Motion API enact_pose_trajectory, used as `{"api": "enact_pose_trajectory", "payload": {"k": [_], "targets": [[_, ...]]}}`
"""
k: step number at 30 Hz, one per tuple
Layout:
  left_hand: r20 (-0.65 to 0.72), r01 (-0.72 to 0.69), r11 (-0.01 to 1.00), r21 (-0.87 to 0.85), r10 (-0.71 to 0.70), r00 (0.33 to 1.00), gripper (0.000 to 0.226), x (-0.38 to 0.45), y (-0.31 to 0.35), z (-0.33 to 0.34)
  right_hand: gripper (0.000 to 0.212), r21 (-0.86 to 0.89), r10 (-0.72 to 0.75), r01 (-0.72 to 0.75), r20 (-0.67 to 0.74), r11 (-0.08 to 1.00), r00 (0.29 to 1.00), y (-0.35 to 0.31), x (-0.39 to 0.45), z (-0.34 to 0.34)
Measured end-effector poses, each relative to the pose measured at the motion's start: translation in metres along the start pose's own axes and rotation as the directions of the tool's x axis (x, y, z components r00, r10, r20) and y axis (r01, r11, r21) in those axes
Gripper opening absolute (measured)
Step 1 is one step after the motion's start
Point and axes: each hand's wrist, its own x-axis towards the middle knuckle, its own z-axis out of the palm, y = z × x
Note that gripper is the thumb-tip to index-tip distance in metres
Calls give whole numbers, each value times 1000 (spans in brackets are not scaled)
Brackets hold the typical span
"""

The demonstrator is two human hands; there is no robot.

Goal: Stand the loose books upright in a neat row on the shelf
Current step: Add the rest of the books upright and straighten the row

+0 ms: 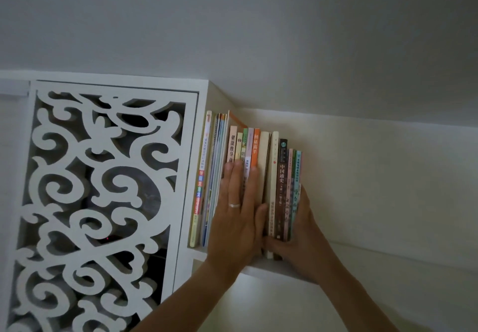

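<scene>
Beside a carved white screen [103, 189], the left hand [236, 217] is pressing flat-fingered on upright books [258, 155] (paper spines) while the right hand [300, 233] is gripping the row's end.

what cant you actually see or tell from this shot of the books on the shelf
- Head view: the left hand lies flat over the lower spines of the middle books.
- Right hand: fingers hidden behind the end books.
- Behind the carved panel: too dark.
- Small spine print: too small.
</scene>
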Motion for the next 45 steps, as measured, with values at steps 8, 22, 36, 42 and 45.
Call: {"api": "enact_pose_trajectory", "payload": {"k": [8, 22, 36, 42, 45], "targets": [[33, 3, 997, 80, -6, 999, 69, -1, -2, 3, 155, 70, -39, 36, 48, 997, 998, -5, -4, -2], [9, -26, 1000, 18, 26, 1000, 88, -1, -3, 3, 139, 27, -16, 15, 47, 1000, 999, -3, -12, -5], [59, 60, 998, -23, -58, 997, 88, -2, 9, 3, 143, 27, -42, 42, 10, 999, 999, -6, -11, -6], [88, 220, 975, -32, -216, 972, 75, -12, 26, -21, 148, 13, -29, 29, -18, 999, 999, -9, -12, -4], [103, 314, 943, 112, -325, 940, 50, -39, 42, -28, 146, -2, -14, 14, -17, 1000, 1000, -10, -12, -3]]}}
